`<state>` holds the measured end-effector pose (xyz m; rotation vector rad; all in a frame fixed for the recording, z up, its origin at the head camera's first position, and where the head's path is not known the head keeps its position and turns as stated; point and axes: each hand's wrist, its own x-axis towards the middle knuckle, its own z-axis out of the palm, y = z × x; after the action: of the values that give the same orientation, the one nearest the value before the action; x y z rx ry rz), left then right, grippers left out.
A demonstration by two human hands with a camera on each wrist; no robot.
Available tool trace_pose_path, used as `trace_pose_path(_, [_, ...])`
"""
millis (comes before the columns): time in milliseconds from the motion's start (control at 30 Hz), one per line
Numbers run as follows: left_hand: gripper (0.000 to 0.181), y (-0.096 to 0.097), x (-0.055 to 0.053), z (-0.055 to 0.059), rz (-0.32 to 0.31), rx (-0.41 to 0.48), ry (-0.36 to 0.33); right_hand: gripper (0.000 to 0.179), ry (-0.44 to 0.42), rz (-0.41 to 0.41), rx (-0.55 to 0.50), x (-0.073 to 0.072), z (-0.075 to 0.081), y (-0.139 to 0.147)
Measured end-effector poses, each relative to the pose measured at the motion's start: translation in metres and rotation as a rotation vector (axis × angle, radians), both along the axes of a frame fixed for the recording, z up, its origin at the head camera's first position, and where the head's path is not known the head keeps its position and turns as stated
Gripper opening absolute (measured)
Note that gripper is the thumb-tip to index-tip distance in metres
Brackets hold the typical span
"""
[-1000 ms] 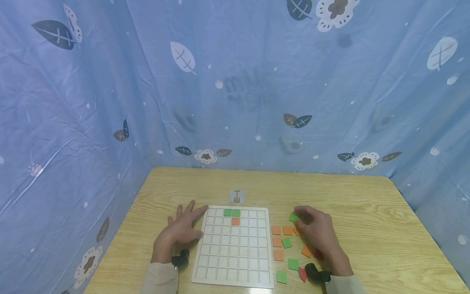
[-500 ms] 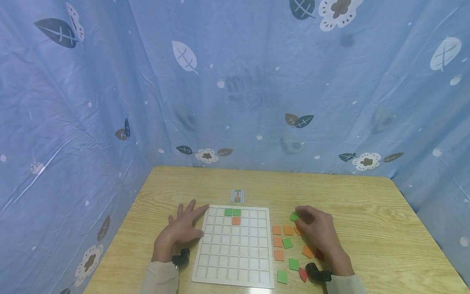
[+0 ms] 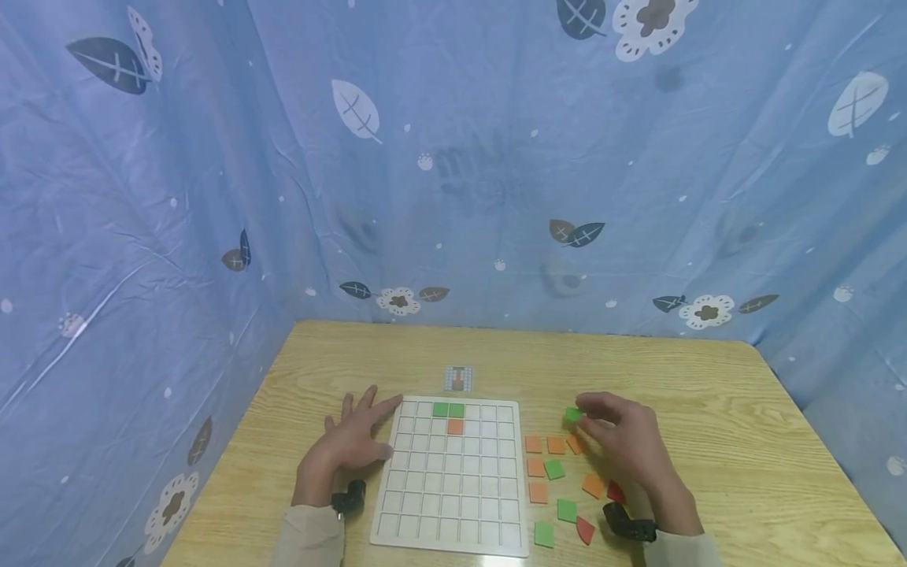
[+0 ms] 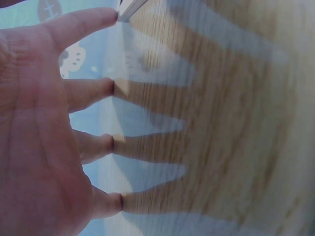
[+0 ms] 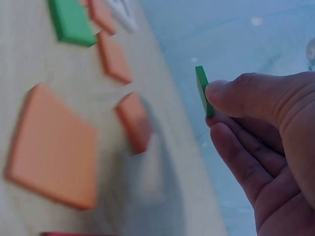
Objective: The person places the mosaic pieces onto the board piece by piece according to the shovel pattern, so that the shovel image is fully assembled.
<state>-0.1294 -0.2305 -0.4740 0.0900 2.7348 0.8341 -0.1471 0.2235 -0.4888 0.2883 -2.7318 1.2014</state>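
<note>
My right hand (image 3: 627, 437) pinches a green square tile (image 3: 572, 416) between thumb and fingers, beyond the loose tiles. The right wrist view shows this green tile (image 5: 202, 91) edge-on, raised off the table. My left hand (image 3: 350, 437) lies with fingers spread at the left edge of a white grid board (image 3: 432, 480), its thumb and index fingertips touching that edge. In the left wrist view, the fingertips of the left hand (image 4: 39, 128) rest on the wood. Two green tiles (image 3: 449, 410) fill adjoining top-row cells; an orange tile (image 3: 455, 427) sits beneath the right one.
Loose orange tiles (image 3: 538, 493), green tiles (image 3: 566, 510) and red quarter-round pieces (image 3: 584, 530) lie right of the board. A small pattern card (image 3: 458, 378) lies behind it. A blue patterned curtain (image 3: 496, 197) encloses the wooden table (image 3: 737, 441) at the back and sides.
My right hand has shifted slightly right with the green tile, which has turned to show more of its face. More of a red piece shows beside the wrist. My left hand stays put.
</note>
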Motion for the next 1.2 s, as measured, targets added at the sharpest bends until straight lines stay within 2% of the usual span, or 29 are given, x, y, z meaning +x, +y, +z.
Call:
trace_pose_path(233, [0.091, -0.001, 0.0, 0.0, -0.01, -0.014, 0.002, 0.031, 0.137, 0.045, 0.02, -0.002, 0.011, -0.003])
trace_pose_path(367, [0.091, -0.002, 0.0, -0.001, -0.009, -0.005, 0.003, 0.032, 0.171, 0.072, 0.026, -0.004, 0.015, -0.008])
trace_pose_path(767, [0.091, -0.002, 0.0, -0.002, -0.005, -0.005, 0.002, 0.029, 0.164, 0.128, 0.018, -0.013, 0.029, -0.027])
trace_pose_path(1200, [0.092, -0.002, -0.001, -0.002, -0.007, 0.0, 0.004, 0.028, 0.117, 0.178, -0.031, -0.023, 0.035, -0.047])
